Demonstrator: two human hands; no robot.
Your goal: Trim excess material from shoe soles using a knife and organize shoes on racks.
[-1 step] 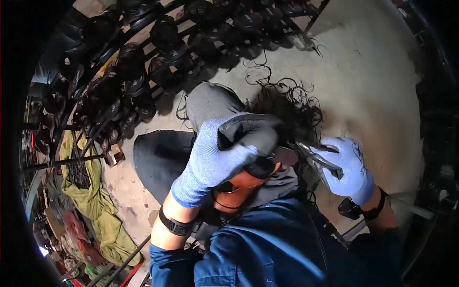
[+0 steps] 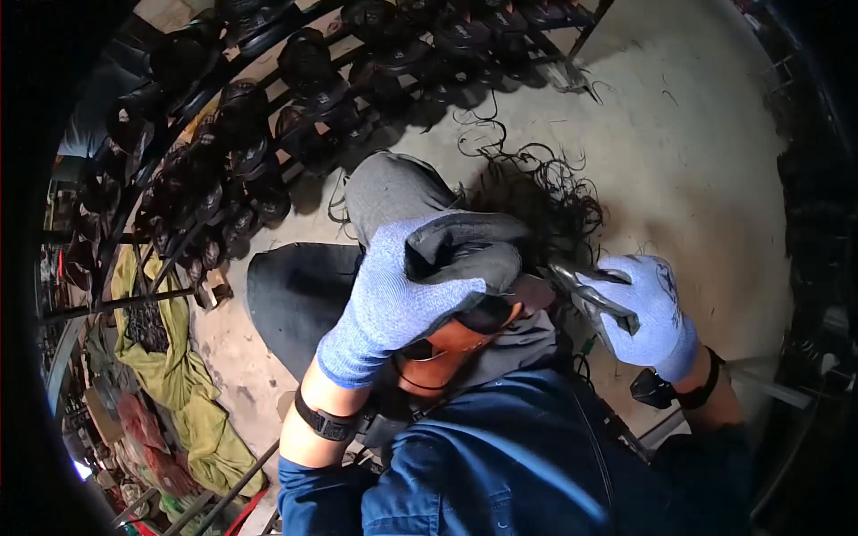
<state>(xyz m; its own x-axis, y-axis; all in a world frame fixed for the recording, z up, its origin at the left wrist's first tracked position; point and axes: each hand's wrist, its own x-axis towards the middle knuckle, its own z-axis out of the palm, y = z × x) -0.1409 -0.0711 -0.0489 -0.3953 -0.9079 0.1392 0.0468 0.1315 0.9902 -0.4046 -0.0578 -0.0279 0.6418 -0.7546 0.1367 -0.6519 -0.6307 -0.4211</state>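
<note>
My left hand (image 2: pixel 384 290), in a light blue knitted glove with a dark grey palm, is closed with its fingers bent around a black and brown shoe (image 2: pixel 460 344) over my lap. The palm and fingers cover much of the shoe, and its brown leather shows below the thumb. To the right, my gloved right hand (image 2: pixel 652 313) is closed on dark metal scissors (image 2: pixel 585 290). Their tips point left toward the shoe's end, close to a dull reddish-brown piece (image 2: pixel 534 293); whether they touch cannot be told.
Curly black trimmings (image 2: pixel 545 183) lie in a pile on the concrete floor (image 2: pixel 697 134) beyond my knee (image 2: pixel 393 183). A metal rack holding several dark shoes (image 2: pixel 308 67) spans the far left. Yellow-green cloth (image 2: pixel 183 357) drapes beside clutter at the left.
</note>
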